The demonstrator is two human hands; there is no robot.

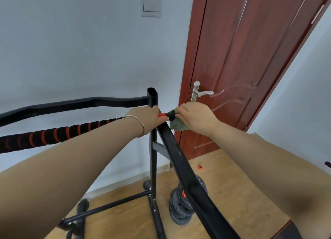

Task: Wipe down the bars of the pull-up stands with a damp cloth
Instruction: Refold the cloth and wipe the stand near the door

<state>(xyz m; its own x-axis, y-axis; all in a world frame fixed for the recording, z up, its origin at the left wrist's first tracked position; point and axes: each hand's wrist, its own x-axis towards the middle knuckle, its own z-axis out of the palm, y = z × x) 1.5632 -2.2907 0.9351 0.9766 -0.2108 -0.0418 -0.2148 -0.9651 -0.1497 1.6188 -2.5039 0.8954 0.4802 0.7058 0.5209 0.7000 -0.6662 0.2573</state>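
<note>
The pull-up stand is a black metal frame with an upright post (152, 99) and a slanted side bar (180, 160). A padded black-and-red grip bar (53, 135) runs left from the post, with a plain black bar (71, 104) behind it. My left hand (146, 117) grips the right end of the padded bar next to the post. My right hand (195, 117) holds a grey-green cloth (177, 125) wrapped against the short black-and-red end stub (167, 115) of that bar. Part of the cloth hangs below my fingers.
A red-brown wooden door (241, 68) with a silver handle (202, 92) stands just behind the stand. Dark weight plates (180, 208) lie on the wooden floor by the slanted bar. The base tube (107, 205) crosses the floor. A small red ring (200, 167) lies near the door.
</note>
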